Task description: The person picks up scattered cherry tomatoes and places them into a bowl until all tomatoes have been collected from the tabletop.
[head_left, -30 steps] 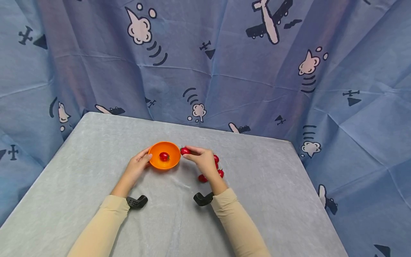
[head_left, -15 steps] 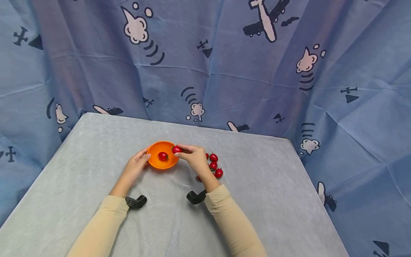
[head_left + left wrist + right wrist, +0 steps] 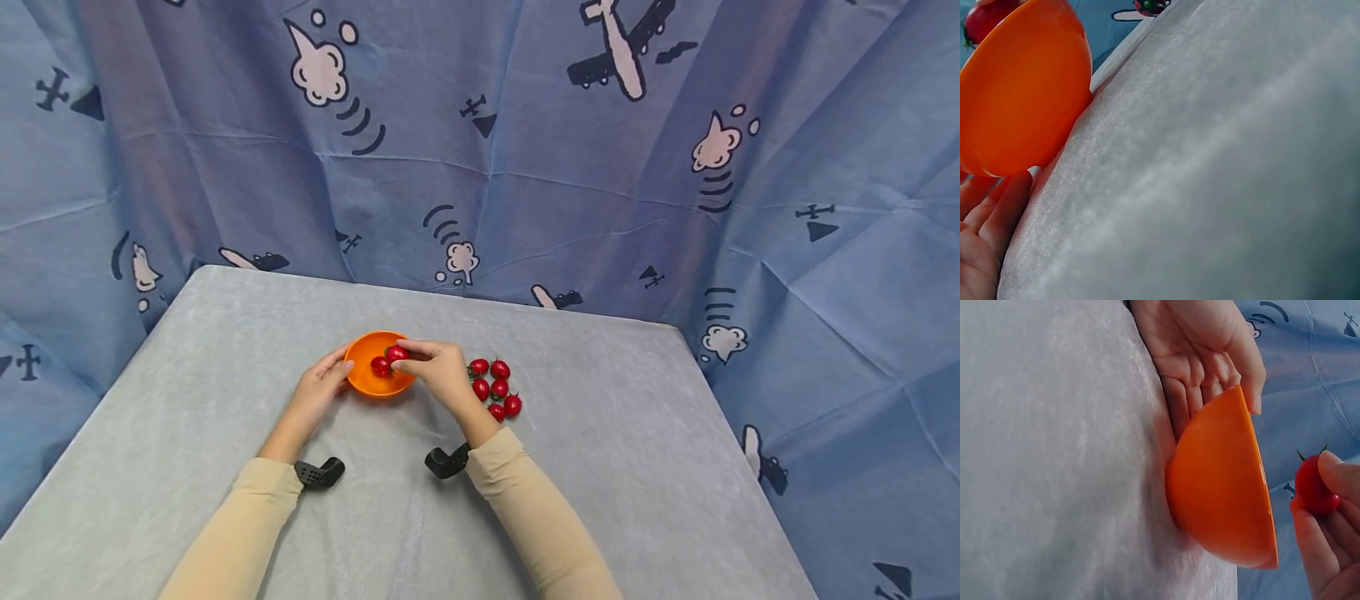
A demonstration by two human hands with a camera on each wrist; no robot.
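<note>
An orange bowl (image 3: 367, 379) stands on the grey table with one cherry tomato (image 3: 379, 366) inside. My left hand (image 3: 330, 375) holds the bowl's left side, thumb at the rim and fingers under the wall (image 3: 1204, 381). My right hand (image 3: 407, 357) pinches another cherry tomato (image 3: 397, 352) just above the bowl's opening. In the right wrist view this tomato (image 3: 1312, 485) hangs beside the bowl's rim (image 3: 1254, 487), between thumb and fingertips. In the left wrist view the bowl (image 3: 1022, 94) fills the upper left, above my fingers (image 3: 991, 212).
Several loose cherry tomatoes (image 3: 495, 388) lie on the grey table cloth (image 3: 600, 433) just right of my right hand. A blue curtain (image 3: 525, 167) printed with planes and clouds hangs behind and round the table. Black wrist cameras (image 3: 318, 472) sit on both forearms.
My right hand has carried the tomato leftward, from beside the bowl's right rim to over its opening. The loose tomatoes it was covering now show. The left hand has stayed on the bowl.
</note>
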